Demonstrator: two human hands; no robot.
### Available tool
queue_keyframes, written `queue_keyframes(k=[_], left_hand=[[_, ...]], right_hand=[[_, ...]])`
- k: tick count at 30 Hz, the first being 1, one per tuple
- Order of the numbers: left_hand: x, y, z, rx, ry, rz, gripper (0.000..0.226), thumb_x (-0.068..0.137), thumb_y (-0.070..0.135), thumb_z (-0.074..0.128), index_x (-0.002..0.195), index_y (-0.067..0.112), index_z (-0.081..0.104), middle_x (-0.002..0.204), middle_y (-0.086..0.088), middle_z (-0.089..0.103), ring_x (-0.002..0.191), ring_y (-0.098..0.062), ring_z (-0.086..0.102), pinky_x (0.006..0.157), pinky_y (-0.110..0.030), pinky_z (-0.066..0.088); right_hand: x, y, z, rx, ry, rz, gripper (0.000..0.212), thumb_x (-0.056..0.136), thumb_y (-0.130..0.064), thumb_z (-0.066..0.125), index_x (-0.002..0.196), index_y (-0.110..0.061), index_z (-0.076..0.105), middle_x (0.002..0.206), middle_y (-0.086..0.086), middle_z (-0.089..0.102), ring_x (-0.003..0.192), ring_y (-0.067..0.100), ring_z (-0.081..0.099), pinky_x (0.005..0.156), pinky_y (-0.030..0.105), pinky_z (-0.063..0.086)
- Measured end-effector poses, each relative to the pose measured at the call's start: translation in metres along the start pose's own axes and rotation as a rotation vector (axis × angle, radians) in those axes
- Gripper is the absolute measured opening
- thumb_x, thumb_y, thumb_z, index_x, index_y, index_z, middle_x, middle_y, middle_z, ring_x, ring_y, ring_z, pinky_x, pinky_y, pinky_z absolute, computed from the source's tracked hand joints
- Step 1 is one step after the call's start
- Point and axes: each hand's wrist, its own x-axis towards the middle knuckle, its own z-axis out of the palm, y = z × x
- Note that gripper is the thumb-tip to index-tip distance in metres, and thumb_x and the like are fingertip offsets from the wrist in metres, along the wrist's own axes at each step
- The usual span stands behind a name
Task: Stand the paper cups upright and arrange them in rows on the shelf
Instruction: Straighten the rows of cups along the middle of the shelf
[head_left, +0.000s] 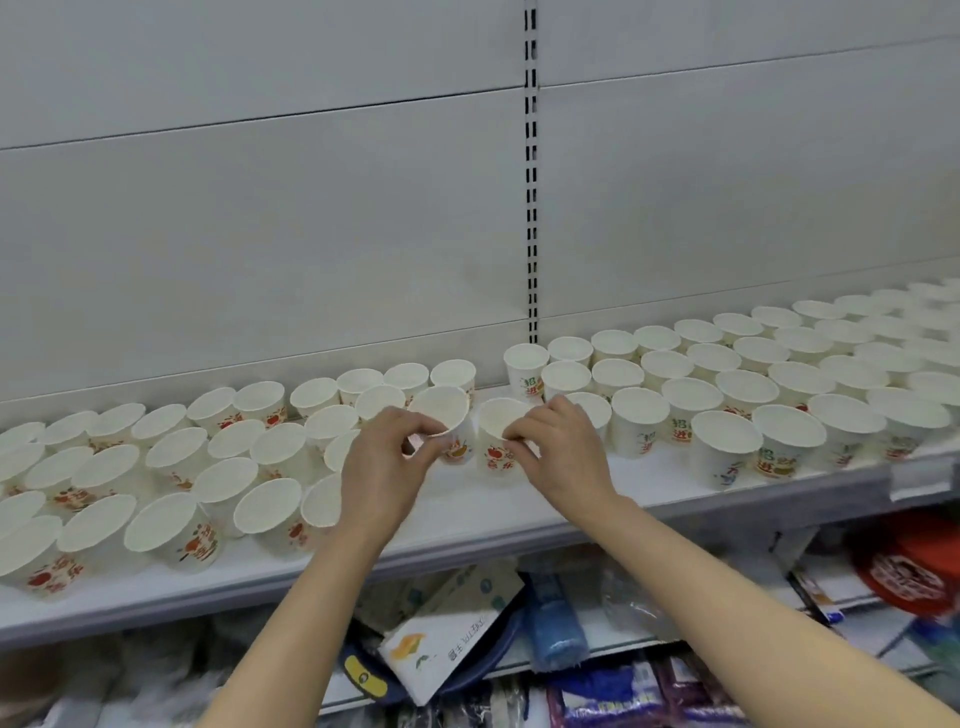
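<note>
2 paper cups sat mid-shelf in the gap between the groups: the left cup, tilted, was pinched at its rim by the left hand, and the right cup by the right hand. The cups on the right stood in tidy rows; the cups on the left were upright but loosely scattered. By judgement, the shelf was mostly done, with the centre gap and left rows remaining.

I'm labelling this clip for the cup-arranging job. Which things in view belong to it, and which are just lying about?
Part of the job:
left hand, pinching a tilted cup
right hand, pinching an upright cup
cup rows
shelf

Lying about:
tissue pack
blue bottle
red packet
</note>
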Motion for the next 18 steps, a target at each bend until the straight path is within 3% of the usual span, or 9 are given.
queue_keyframes(k=[8,18], left_hand=[[-0.030,0.060,0.085,0.023,-0.195,0.038,0.004,0.085,0.036,0.070,0.087,0.033,0.073,0.086,0.014,0.064,0.078,-0.006,0.053,0.073,-0.031,0.048],[-0.031,0.098,0.151,0.196,-0.216,0.052,0.014,0.087,0.041,0.067,0.094,0.032,0.074,0.094,0.009,0.066,0.097,-0.015,0.055,0.075,-0.034,0.048]], right_hand=[[-0.067,0.074,-0.089,-0.075,0.044,-0.042,0.003,0.080,-0.020,0.072,0.080,-0.018,0.070,0.076,-0.006,0.064,0.075,0.019,0.048,0.062,0.033,0.041],[-0.083,0.119,-0.105,-0.214,-0.021,-0.071,0.006,0.079,-0.019,0.072,0.079,-0.016,0.068,0.074,-0.002,0.062,0.073,0.026,0.049,0.062,0.037,0.041]])
